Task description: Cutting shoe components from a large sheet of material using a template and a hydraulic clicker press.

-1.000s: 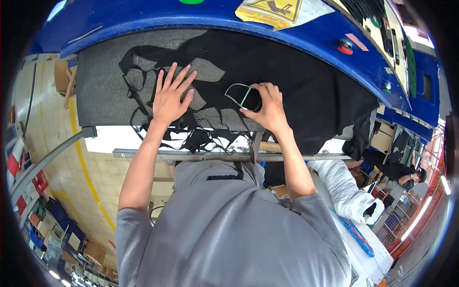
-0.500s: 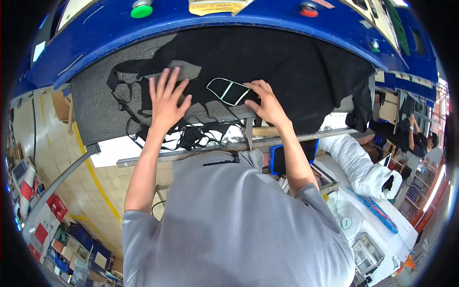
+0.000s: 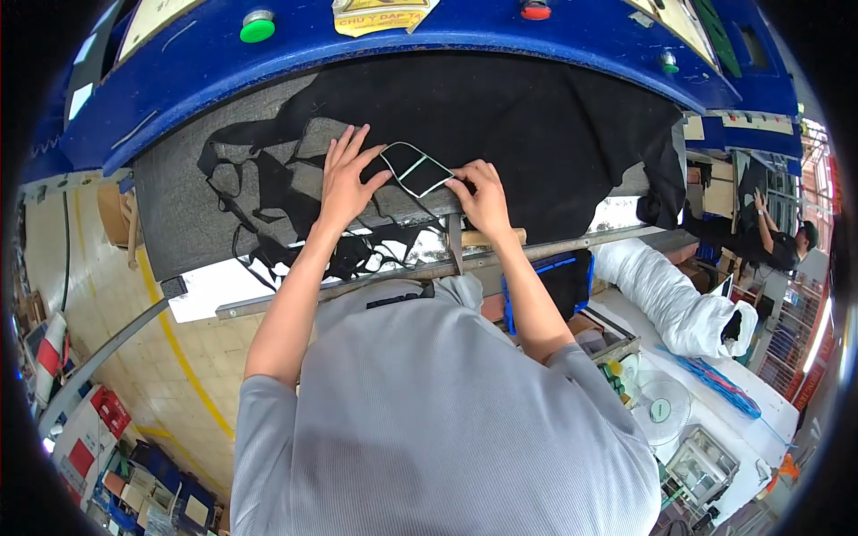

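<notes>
Your left hand (image 3: 344, 186), fingers spread, touches the frame (image 3: 413, 167) lying along the black cloth's (image 3: 500, 107) near edge; your right hand (image 3: 483, 193) pinches the frame's corner. Uneven pushing could skew it past that edge.

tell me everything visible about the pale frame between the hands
The frame is a thin, pale outline, curved at upper left, straighter at lower right, with one green crossbar; material unclear. It lies aslant, seemingly flat, on black fabric; both openings look black. The left grip and right grip appear to touch opposite ends.
</notes>
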A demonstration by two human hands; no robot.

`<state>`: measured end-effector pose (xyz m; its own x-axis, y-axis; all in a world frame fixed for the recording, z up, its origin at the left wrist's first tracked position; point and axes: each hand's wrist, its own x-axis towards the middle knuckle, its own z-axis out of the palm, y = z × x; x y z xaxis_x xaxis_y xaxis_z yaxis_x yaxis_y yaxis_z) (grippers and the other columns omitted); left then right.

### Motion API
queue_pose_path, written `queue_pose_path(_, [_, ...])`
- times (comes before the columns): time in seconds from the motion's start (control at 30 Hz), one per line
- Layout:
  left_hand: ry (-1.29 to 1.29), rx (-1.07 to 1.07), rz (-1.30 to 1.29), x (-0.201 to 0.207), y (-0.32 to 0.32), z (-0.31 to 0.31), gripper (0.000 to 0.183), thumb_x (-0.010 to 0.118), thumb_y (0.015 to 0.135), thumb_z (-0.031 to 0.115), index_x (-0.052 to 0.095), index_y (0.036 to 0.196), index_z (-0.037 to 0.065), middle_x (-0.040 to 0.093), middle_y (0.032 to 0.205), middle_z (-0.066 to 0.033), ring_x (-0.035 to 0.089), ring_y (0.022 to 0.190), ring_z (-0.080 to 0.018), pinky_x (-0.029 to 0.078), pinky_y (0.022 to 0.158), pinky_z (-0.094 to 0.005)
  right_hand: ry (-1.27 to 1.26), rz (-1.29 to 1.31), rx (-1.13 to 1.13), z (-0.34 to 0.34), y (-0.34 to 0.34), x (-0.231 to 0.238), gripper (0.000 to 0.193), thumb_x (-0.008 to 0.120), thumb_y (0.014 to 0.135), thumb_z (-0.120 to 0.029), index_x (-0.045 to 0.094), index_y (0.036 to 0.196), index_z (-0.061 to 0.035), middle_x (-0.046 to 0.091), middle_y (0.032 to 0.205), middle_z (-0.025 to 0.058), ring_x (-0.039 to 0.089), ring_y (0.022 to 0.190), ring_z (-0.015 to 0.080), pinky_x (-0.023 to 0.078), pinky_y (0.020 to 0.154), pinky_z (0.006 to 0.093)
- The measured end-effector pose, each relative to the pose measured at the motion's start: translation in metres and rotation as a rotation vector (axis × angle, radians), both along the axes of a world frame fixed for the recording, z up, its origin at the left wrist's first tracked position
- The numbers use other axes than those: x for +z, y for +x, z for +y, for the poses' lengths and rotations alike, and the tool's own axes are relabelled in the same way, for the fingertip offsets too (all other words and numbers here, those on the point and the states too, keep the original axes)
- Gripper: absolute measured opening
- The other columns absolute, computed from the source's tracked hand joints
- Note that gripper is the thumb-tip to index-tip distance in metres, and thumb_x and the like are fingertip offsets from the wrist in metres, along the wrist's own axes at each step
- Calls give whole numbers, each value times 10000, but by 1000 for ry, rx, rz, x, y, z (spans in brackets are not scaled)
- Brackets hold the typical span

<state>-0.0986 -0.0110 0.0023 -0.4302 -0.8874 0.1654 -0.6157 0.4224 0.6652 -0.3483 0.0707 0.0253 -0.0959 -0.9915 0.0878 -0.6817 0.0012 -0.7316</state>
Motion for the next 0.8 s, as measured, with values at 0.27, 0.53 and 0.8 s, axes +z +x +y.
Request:
queue_pose_path(0.27, [-21,-2,1,0,-1,1,421,780,826,244,698,1221,123,450,1535,-99,327,1466,-320,213,1214,-496,17,17,6,0,-3,-1,167,771,824,-183,741,920,-49,619,740,48,556,747,241,441,760,366])
queue_pose_path(0.53, [63,33,138,-2,9,-2,313,778,815,164,738,1109,67,514,1475,-132,378,1436,-346,257,1203,-495,100,-49,-206,-8,16,-1,204,741,864,-210,738,958,-29,691,740,73,646,705,190,488,666,354])
queue_pose_path(0.8, [-23,182,22,9,5,34,206,766,801,125,778,993,52,606,1367,-121,482,1322,-345,361,1110,-473,333,-322,-279,-16,47,19,357,707,923,-241,668,1112,60,705,916,126,675,739,139,539,691,294])
